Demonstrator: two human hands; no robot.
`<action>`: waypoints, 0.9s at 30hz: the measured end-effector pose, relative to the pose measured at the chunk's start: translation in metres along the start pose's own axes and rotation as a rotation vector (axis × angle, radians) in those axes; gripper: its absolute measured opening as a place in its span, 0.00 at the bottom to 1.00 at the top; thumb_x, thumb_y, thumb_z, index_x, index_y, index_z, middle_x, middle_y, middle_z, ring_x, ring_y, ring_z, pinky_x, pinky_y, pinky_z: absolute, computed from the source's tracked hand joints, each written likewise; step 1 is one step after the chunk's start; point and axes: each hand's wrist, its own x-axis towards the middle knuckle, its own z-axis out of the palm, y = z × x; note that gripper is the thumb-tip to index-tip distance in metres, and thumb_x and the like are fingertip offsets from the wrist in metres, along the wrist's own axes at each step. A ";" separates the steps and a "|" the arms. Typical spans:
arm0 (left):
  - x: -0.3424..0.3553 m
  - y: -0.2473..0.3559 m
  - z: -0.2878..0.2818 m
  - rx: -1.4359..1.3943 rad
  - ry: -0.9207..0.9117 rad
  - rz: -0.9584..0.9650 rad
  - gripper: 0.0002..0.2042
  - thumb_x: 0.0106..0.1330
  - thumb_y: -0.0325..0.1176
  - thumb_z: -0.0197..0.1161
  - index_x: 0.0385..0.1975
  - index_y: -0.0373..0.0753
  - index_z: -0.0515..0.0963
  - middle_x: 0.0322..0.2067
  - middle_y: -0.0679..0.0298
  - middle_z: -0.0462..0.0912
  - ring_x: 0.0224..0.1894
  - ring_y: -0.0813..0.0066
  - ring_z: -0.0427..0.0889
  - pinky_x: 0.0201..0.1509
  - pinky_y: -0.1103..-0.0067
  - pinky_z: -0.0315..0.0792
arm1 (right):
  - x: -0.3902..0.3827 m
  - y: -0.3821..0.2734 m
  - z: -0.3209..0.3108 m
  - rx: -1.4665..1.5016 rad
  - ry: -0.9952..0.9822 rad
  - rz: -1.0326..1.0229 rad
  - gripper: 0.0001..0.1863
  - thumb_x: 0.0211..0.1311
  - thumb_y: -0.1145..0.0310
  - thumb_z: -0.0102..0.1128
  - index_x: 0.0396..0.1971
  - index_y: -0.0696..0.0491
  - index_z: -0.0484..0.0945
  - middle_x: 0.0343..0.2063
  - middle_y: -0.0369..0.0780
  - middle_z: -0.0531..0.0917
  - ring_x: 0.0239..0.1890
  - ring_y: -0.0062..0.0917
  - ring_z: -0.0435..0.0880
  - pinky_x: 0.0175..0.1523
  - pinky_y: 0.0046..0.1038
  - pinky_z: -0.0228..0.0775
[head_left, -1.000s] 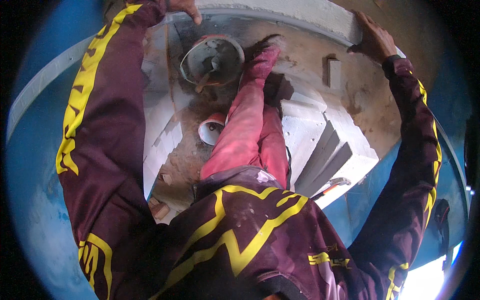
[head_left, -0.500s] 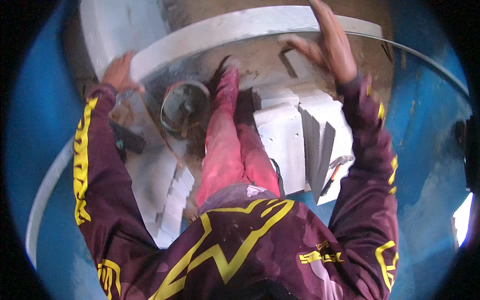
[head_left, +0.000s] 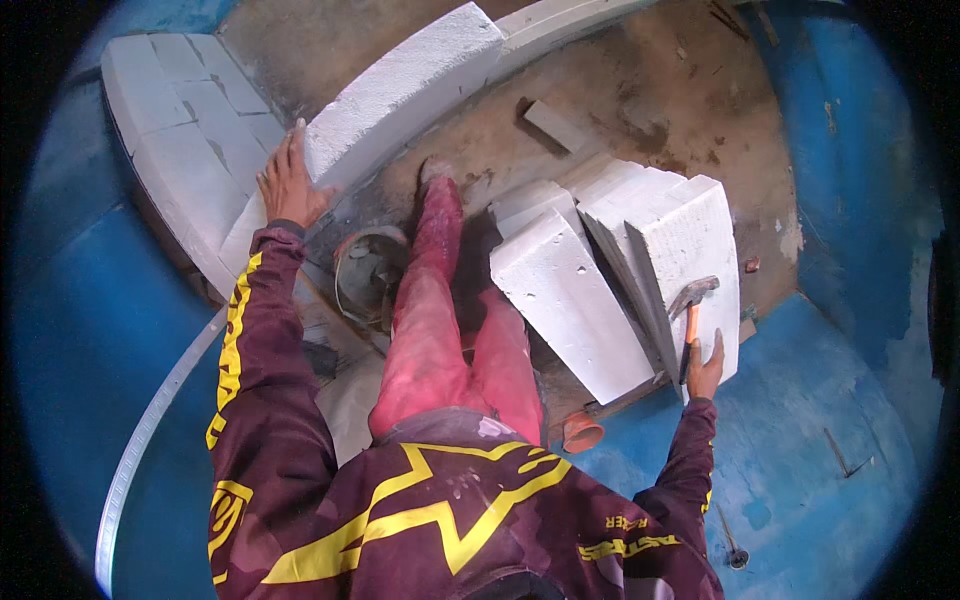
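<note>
My left hand (head_left: 291,180) lies against the near-left end of a long white block (head_left: 400,85), fingers spread. This block sits in a curved low row of white blocks (head_left: 560,25). My right hand (head_left: 706,369) is beside the handle of a hammer (head_left: 691,310) with a grey metal head and an orange and black handle. Its thumb and a finger are apart, and the handle shows uncovered along the hand's left side. The hammer lies on the face of a white block (head_left: 705,235), the rightmost of several leaning together.
A messy bucket (head_left: 368,270) stands left of my legs. Curved white blockwork (head_left: 185,125) rises at the far left. A small block piece (head_left: 553,126) lies on the brown floor (head_left: 690,110). An orange cup-like container (head_left: 582,433) is near the blue surface (head_left: 780,430); a pale strip (head_left: 150,430) bends along the left.
My right hand has come down from above the curved row to the hammer. My left hand stays at the block's end. The view has shifted and turned.
</note>
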 end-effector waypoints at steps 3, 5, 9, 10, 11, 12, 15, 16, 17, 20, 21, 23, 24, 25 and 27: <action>0.001 -0.002 -0.004 0.019 0.038 -0.048 0.53 0.48 0.41 0.79 0.74 0.51 0.52 0.62 0.54 0.67 0.63 0.49 0.67 0.66 0.54 0.62 | -0.012 0.030 0.032 0.054 -0.024 0.097 0.29 0.66 0.62 0.63 0.62 0.62 0.69 0.57 0.54 0.75 0.62 0.45 0.72 0.66 0.39 0.62; 0.001 -0.008 0.001 0.038 0.075 0.000 0.51 0.48 0.40 0.78 0.73 0.48 0.54 0.60 0.54 0.69 0.61 0.49 0.69 0.64 0.58 0.64 | -0.016 0.039 0.049 -0.030 -0.030 0.068 0.25 0.65 0.66 0.63 0.59 0.61 0.72 0.50 0.51 0.78 0.55 0.44 0.76 0.60 0.39 0.67; 0.002 -0.015 0.011 0.042 0.117 0.035 0.47 0.50 0.41 0.77 0.71 0.45 0.56 0.59 0.52 0.70 0.60 0.48 0.69 0.64 0.60 0.64 | -0.017 0.047 0.067 -0.053 0.150 0.043 0.20 0.65 0.66 0.62 0.53 0.61 0.74 0.44 0.49 0.78 0.48 0.42 0.76 0.55 0.40 0.68; 0.003 -0.015 0.012 0.044 0.116 0.035 0.47 0.50 0.41 0.77 0.71 0.45 0.57 0.59 0.52 0.70 0.60 0.48 0.69 0.65 0.60 0.63 | -0.018 0.047 0.068 -0.061 0.120 0.064 0.19 0.65 0.66 0.62 0.51 0.61 0.74 0.44 0.49 0.77 0.48 0.42 0.76 0.55 0.39 0.68; 0.003 -0.015 0.012 0.034 0.129 0.051 0.47 0.50 0.41 0.77 0.71 0.44 0.57 0.59 0.51 0.70 0.61 0.48 0.69 0.65 0.60 0.63 | -0.019 0.046 0.068 -0.064 0.109 0.062 0.18 0.66 0.66 0.62 0.49 0.62 0.74 0.43 0.48 0.77 0.48 0.41 0.76 0.55 0.39 0.68; 0.003 -0.015 0.012 0.023 0.142 0.067 0.47 0.51 0.41 0.77 0.71 0.43 0.57 0.59 0.51 0.70 0.61 0.47 0.69 0.65 0.59 0.62 | -0.021 0.043 0.068 -0.045 0.156 0.005 0.17 0.66 0.65 0.62 0.48 0.62 0.74 0.43 0.48 0.77 0.48 0.41 0.76 0.54 0.38 0.68; 0.003 -0.017 0.012 0.020 0.155 0.080 0.46 0.51 0.41 0.76 0.70 0.41 0.57 0.60 0.50 0.69 0.61 0.47 0.68 0.66 0.58 0.61 | -0.032 0.024 0.064 0.115 0.176 0.123 0.15 0.68 0.64 0.59 0.45 0.61 0.74 0.40 0.45 0.76 0.45 0.35 0.76 0.53 0.34 0.68; 0.002 -0.018 0.012 0.024 0.144 0.075 0.46 0.51 0.41 0.76 0.71 0.41 0.57 0.61 0.50 0.69 0.62 0.48 0.68 0.67 0.59 0.61 | -0.036 0.012 0.063 0.183 0.203 0.145 0.15 0.69 0.64 0.59 0.46 0.61 0.73 0.40 0.44 0.76 0.45 0.34 0.76 0.53 0.33 0.68; 0.002 -0.020 0.014 0.029 0.133 0.069 0.47 0.51 0.42 0.76 0.71 0.40 0.57 0.62 0.50 0.68 0.63 0.48 0.67 0.67 0.59 0.61 | -0.041 -0.002 0.062 0.268 0.211 0.201 0.15 0.71 0.63 0.57 0.45 0.61 0.73 0.38 0.41 0.75 0.44 0.31 0.76 0.52 0.32 0.68; 0.003 -0.020 0.022 0.022 0.146 0.059 0.47 0.51 0.42 0.75 0.71 0.40 0.57 0.63 0.50 0.67 0.66 0.49 0.64 0.69 0.58 0.59 | -0.049 -0.059 0.060 0.517 0.139 0.240 0.14 0.74 0.63 0.53 0.46 0.60 0.73 0.34 0.38 0.75 0.37 0.25 0.76 0.44 0.27 0.70; 0.003 -0.020 0.024 0.033 0.161 0.044 0.46 0.51 0.41 0.75 0.71 0.40 0.57 0.63 0.50 0.67 0.66 0.49 0.64 0.69 0.57 0.59 | -0.050 -0.082 0.060 0.650 0.087 0.176 0.14 0.75 0.63 0.52 0.47 0.60 0.73 0.33 0.37 0.75 0.34 0.22 0.76 0.41 0.26 0.71; 0.004 -0.012 0.026 -0.011 0.145 0.004 0.45 0.53 0.41 0.73 0.71 0.39 0.57 0.63 0.50 0.66 0.68 0.50 0.63 0.70 0.57 0.58 | -0.050 -0.130 0.058 0.938 -0.112 0.259 0.14 0.76 0.63 0.49 0.49 0.60 0.73 0.30 0.36 0.75 0.28 0.19 0.76 0.32 0.22 0.70; 0.001 -0.005 0.027 0.038 0.076 -0.108 0.46 0.54 0.40 0.70 0.73 0.41 0.54 0.67 0.51 0.63 0.71 0.49 0.58 0.71 0.50 0.55 | -0.048 -0.154 0.056 0.980 -0.212 0.216 0.15 0.76 0.63 0.49 0.50 0.60 0.72 0.29 0.35 0.74 0.24 0.17 0.74 0.29 0.21 0.69; 0.000 0.002 0.027 0.144 0.026 -0.196 0.46 0.54 0.37 0.68 0.74 0.44 0.50 0.72 0.54 0.56 0.75 0.48 0.52 0.72 0.41 0.48 | -0.046 -0.176 0.054 1.017 -0.307 0.197 0.15 0.76 0.63 0.49 0.50 0.59 0.72 0.27 0.34 0.74 0.21 0.16 0.72 0.25 0.20 0.67; -0.002 0.013 0.026 0.032 0.135 -0.246 0.47 0.52 0.32 0.66 0.75 0.49 0.49 0.75 0.59 0.50 0.77 0.48 0.46 0.70 0.33 0.41 | -0.038 -0.218 0.051 1.077 -0.466 0.229 0.17 0.75 0.63 0.52 0.54 0.59 0.71 0.27 0.33 0.74 0.18 0.14 0.71 0.21 0.18 0.66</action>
